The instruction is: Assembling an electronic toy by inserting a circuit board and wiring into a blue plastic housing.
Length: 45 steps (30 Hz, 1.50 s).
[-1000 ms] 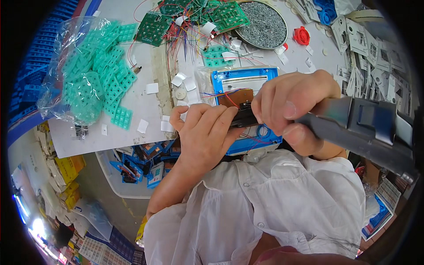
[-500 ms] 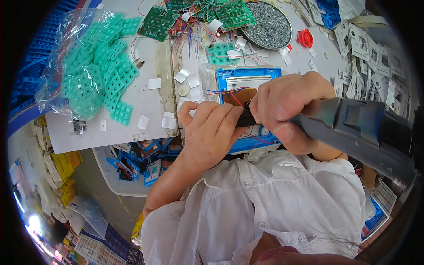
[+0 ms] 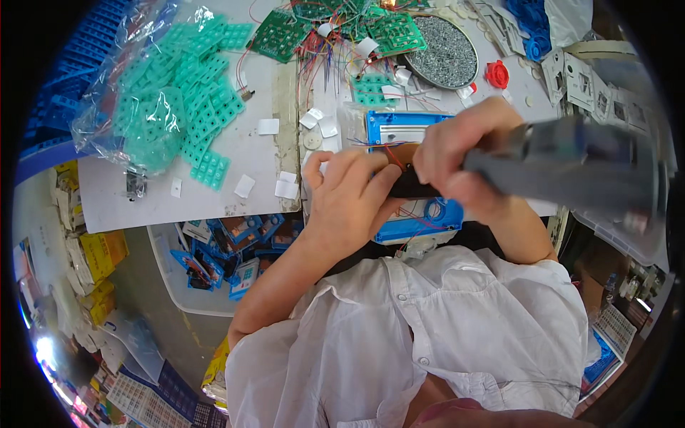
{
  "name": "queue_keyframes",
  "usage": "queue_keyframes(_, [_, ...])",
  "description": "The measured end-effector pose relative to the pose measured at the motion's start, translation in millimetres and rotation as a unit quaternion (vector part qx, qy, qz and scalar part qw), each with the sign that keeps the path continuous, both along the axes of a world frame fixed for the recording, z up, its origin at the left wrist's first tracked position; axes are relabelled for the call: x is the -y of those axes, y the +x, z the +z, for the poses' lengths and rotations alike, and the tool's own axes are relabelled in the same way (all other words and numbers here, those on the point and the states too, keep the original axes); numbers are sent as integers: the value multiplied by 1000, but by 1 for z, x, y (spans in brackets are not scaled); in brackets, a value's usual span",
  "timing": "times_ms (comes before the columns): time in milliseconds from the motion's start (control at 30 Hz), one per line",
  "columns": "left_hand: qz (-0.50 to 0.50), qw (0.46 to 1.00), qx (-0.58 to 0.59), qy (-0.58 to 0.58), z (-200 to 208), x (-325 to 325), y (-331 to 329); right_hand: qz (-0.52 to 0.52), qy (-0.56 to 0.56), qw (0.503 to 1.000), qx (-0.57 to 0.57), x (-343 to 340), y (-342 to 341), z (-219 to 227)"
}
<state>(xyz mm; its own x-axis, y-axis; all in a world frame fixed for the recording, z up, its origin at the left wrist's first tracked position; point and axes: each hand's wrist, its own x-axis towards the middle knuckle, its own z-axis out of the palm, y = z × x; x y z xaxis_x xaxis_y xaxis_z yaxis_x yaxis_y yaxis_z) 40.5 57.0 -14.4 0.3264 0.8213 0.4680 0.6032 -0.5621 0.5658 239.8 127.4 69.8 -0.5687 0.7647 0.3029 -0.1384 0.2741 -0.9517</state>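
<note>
A blue plastic casing (image 3: 410, 227) lies in front of me, with a brown circuit board (image 3: 402, 153) and thin red and blue wires inside. My left hand (image 3: 349, 189) rests at its left side, fingers bent, thumb and fingertips pinching a black part (image 3: 415, 187) over the casing. Just to the right, my right hand (image 3: 467, 153) is closed round a bulky dark grey tool (image 3: 564, 167), which slants off to the right and is smeared by motion. Its working end is hidden behind my fingers, so its exact kind cannot be told.
Green button pads (image 3: 207, 107) lie in clear plastic at the left. Wired green circuit boards (image 3: 282, 36) and a round dish of screws (image 3: 446, 53) stand at the back, near a red cap (image 3: 497, 74). White plates (image 3: 571, 75) crowd the right; a bin (image 3: 189, 303) of blue casings sits below.
The view has shifted, so the table's things sit further right. The grey tool is now blurred and its rear end has swung upward in the picture. Both hands keep their hold.
</note>
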Motion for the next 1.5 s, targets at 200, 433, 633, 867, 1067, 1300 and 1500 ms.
queue_keyframes(200, [-20, 996, 19, -85, 7, -24, 2, -294, 141, 944, -57, 17, 35, 31])
queue_keyframes(433, [34, 948, 207, -238, -4, -37, 12, -229, 355, 850, 314, 35, 52, -6])
queue_keyframes(633, [25, 900, 328, -286, 6, -41, 18, -127, 281, 891, 334, -6, 49, -40])
queue_keyframes(867, [45, 996, 75, -7, -5, -19, 12, -49, 120, 921, 368, -19, 75, -11])
queue_keyframes(1067, [14, 998, 66, 2, 1, -9, 13, -4, 99, 928, 358, -18, 74, -14])
queue_keyframes(1300, [1, 999, 42, -15, 2, -13, 12, -30, 125, 911, 393, -20, 68, -16])
queue_keyframes(1500, [5, 999, 35, -41, 4, -12, 11, -17, 124, 911, 392, -25, 71, -14])
